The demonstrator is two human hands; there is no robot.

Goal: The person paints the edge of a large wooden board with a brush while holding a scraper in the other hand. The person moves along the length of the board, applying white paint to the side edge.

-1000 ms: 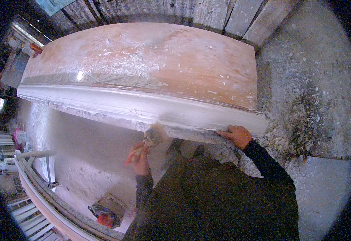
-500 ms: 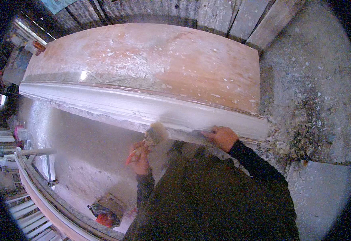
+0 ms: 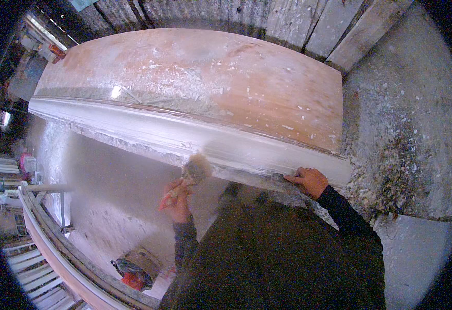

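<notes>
Both hands raised, dark sleeves to the wrists.
Left hand (image 3: 177, 202) is clenched, apparently gripping; right hand (image 3: 309, 181) lies flat, fingers spread.

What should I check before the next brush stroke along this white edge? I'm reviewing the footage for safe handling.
1. Left hand grips the brush by its handle: ok.
2. Bristles at the white edge: ok, touching or just off.
3. Right hand rests on the edge, steadying the board: ok.
4. Right fingers out of the brush's path: ok, well apart.
5. Board top free of debris: not ok, white flakes scattered.
6. Brush loaded: cannot tell, blurred.
</notes>
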